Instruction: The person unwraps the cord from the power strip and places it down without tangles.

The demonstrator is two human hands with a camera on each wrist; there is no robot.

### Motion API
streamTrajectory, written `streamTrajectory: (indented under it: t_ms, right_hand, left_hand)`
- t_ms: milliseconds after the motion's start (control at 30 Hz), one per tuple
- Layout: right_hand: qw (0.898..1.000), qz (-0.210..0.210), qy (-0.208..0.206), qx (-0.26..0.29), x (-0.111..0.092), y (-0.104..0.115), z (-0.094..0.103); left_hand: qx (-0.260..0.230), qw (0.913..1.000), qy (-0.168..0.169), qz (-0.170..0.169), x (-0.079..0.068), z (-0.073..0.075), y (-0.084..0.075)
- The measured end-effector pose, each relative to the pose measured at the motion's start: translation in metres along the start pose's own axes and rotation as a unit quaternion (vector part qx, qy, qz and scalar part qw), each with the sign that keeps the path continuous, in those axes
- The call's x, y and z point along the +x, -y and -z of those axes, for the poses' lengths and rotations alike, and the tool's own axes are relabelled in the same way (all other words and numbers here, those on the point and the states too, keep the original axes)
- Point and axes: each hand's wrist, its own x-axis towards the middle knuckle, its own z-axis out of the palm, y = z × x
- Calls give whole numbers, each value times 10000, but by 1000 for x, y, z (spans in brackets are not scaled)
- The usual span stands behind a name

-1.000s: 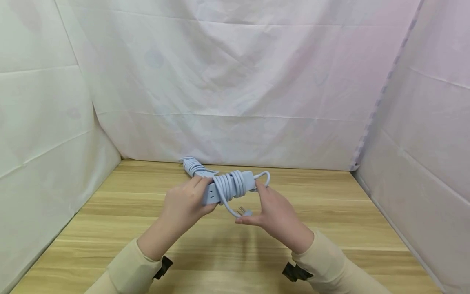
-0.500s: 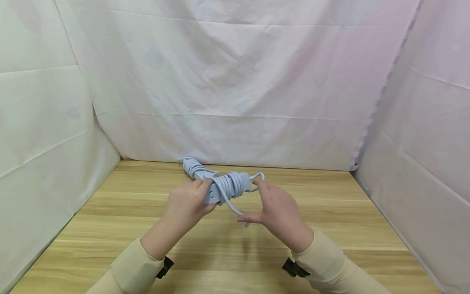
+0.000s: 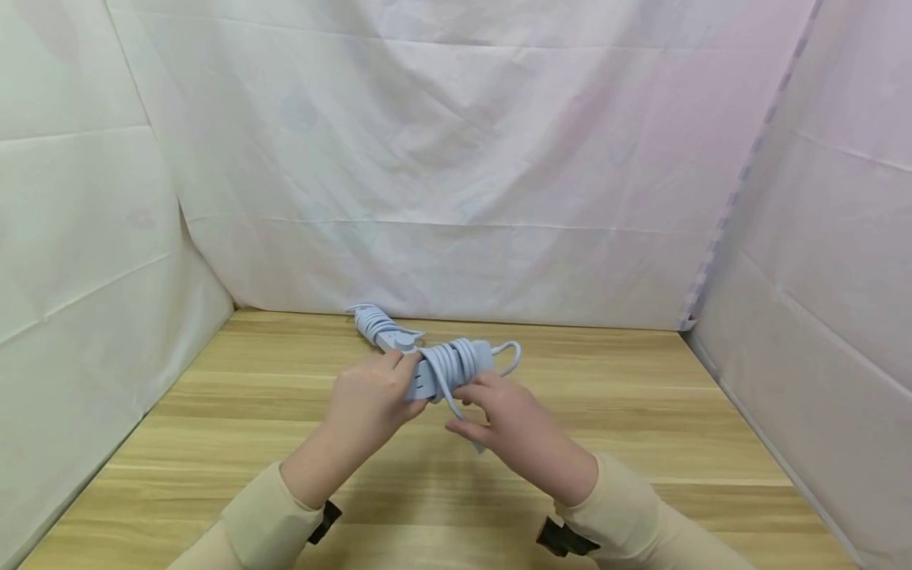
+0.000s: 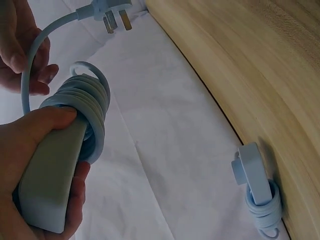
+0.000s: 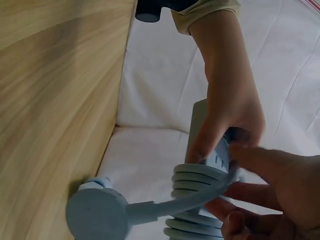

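Note:
My left hand (image 3: 374, 396) grips one end of a pale blue-grey power strip (image 3: 420, 381), thumb on one face and fingers round the other side. The strip's cord (image 4: 82, 95) is wound in several turns about its middle, with a small loop standing out at the far end. A loose length of cord leads to the three-pin plug (image 4: 112, 10), which hangs free below the strip. My right hand (image 3: 516, 427) is beside the coils, thumb and fingers parted, with the loose cord (image 5: 185, 202) passing close in front of its fingers.
A second power strip (image 3: 378, 326) with its cord wound round it lies at the back of the wooden table (image 3: 606, 396), near the white cloth backdrop (image 3: 456, 158). Cloth walls stand at the left (image 3: 85, 277) and right (image 3: 819, 277).
My right hand has left the looped end and come down and left toward the loose cord. The plug, earlier at my right thumb, now hangs lower. The held strip has shifted slightly right.

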Motion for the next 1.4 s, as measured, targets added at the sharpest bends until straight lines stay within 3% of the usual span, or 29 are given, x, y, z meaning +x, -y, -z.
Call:
streamTrajectory:
  t_ms: [133,333,700,967,1100,1233,1400]
  right_hand:
    - [10000,75,33,47,0,0,0]
    - [9991,-274,225,245,1,0,4]
    - [9926,429,-417,-1055,3,-4,9]
    - [9861,702,-359,-1461,5,-5,22]
    - [9802,827,-194,-1787,7,-2,31]
    - [9657,1314,-55,-2239,13,-5,41]
    - [9567,1977,3,-2135,18,-19,49]
  left_hand:
    - [53,10000,-79,1,1,1,0]
    - [135,9999,23,29,0,0,2]
    - [2,9993,349,-132,-7,-5,5]
    - [-87,9982,527,-281,-12,-6,3]
    - [-149,9969,633,-438,-12,-5,0]
    - [-23,9929,909,-768,-12,-5,0]
    - [124,9839,1231,-1288,-13,-5,0]
